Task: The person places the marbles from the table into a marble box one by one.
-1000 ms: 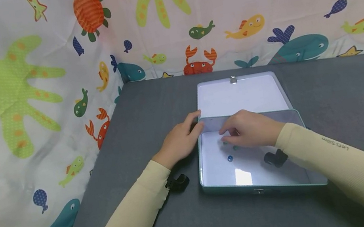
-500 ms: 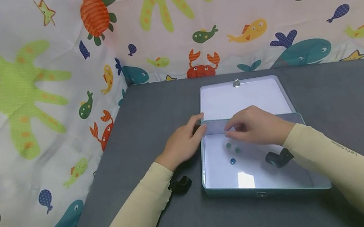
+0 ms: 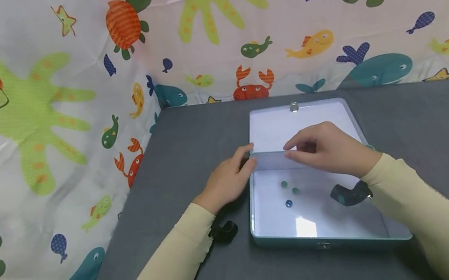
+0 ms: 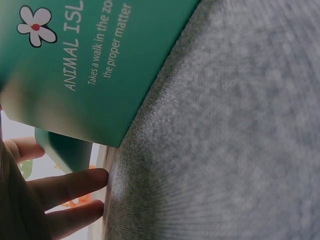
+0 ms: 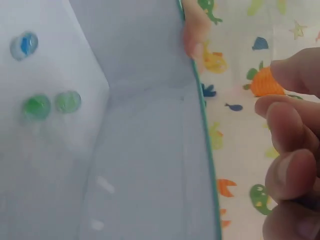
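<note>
In the head view a green tin box (image 3: 331, 218) with a white inside lies on the table, its lid (image 3: 322, 113) folded back flat. Two green marbles (image 5: 37, 106) and one blue marble (image 5: 24, 46) rest on the box floor. My left hand (image 3: 224, 182) touches the box's back left corner, the thumb at the rim. Its other fingers (image 4: 70, 187) stretch out straight beside the hinge side in the left wrist view. Over the back wall hovers my right hand (image 3: 330, 149), loosely bent. Nothing shows between its thumb and fingers (image 5: 287, 120).
A dark grey cloth (image 3: 197, 139) covers the table around the box. Behind and to the left hangs a curtain (image 3: 199, 45) printed with sea animals. Black wrist cameras (image 3: 224, 232) sit below both hands, the right one over the box floor.
My right hand has risen from above the marbles to over the back wall, uncovering the green marbles. The left hand stays at the corner. The head view has shifted slightly.
</note>
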`<state>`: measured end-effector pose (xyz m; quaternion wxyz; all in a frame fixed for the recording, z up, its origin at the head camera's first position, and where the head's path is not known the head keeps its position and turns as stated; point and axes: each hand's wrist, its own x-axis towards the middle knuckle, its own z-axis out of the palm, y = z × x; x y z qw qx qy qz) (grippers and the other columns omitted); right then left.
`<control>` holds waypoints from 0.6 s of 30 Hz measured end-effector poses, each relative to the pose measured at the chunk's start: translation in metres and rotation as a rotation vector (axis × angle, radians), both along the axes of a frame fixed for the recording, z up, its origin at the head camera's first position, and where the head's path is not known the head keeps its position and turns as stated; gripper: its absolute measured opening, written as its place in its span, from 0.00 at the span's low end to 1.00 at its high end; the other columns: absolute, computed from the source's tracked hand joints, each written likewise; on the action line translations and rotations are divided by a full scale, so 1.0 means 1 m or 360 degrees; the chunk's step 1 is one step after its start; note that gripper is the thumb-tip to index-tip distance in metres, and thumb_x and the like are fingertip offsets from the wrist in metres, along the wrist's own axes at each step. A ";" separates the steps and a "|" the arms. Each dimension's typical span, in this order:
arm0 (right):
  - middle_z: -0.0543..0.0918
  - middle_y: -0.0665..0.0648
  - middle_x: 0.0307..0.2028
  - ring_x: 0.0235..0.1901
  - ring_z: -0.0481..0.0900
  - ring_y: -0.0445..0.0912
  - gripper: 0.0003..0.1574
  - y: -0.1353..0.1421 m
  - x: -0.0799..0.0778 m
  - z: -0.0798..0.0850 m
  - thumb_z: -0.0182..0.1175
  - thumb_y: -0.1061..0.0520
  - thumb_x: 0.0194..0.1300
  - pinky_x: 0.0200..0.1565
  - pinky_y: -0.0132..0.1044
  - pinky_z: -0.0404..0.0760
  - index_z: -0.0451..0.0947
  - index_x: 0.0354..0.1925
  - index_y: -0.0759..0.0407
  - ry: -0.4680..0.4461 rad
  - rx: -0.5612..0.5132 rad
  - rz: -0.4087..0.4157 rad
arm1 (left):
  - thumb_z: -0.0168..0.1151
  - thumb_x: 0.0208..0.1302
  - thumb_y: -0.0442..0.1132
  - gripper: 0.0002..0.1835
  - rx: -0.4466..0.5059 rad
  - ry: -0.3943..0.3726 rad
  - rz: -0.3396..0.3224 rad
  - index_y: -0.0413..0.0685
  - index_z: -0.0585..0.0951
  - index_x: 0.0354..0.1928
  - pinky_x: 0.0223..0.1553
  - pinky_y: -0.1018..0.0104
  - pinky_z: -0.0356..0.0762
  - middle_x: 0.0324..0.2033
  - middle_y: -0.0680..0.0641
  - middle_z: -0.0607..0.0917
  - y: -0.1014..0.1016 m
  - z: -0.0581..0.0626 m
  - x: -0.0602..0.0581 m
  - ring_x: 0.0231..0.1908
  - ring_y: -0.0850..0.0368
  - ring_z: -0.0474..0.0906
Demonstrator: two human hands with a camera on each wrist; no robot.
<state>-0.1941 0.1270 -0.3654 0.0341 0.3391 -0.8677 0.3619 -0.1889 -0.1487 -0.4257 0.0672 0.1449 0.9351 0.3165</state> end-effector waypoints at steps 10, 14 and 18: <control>0.82 0.46 0.26 0.25 0.73 0.42 0.09 0.005 0.006 0.015 0.73 0.61 0.65 0.27 0.32 0.73 0.92 0.45 0.57 0.0071 0.0014 -0.0039 | 0.39 0.80 0.66 0.32 -0.0010 0.0044 0.0001 0.71 0.64 0.80 0.58 0.44 0.78 0.69 0.48 0.80 0.001 -0.001 -0.003 0.63 0.50 0.80; 0.82 0.46 0.25 0.25 0.73 0.43 0.10 0.008 0.008 0.017 0.74 0.61 0.64 0.28 0.33 0.74 0.92 0.45 0.58 0.0038 0.0059 -0.0060 | 0.39 0.80 0.67 0.32 -0.0006 0.0037 0.0000 0.70 0.63 0.80 0.61 0.44 0.77 0.70 0.49 0.79 0.001 -0.002 -0.002 0.65 0.50 0.79; 0.80 0.47 0.24 0.26 0.74 0.43 0.10 0.014 0.010 0.018 0.74 0.59 0.65 0.29 0.33 0.74 0.92 0.45 0.58 -0.0002 0.0124 -0.0093 | 0.39 0.80 0.68 0.33 -0.0010 0.0027 0.0008 0.70 0.63 0.80 0.63 0.43 0.76 0.70 0.48 0.78 0.002 -0.005 -0.001 0.66 0.50 0.78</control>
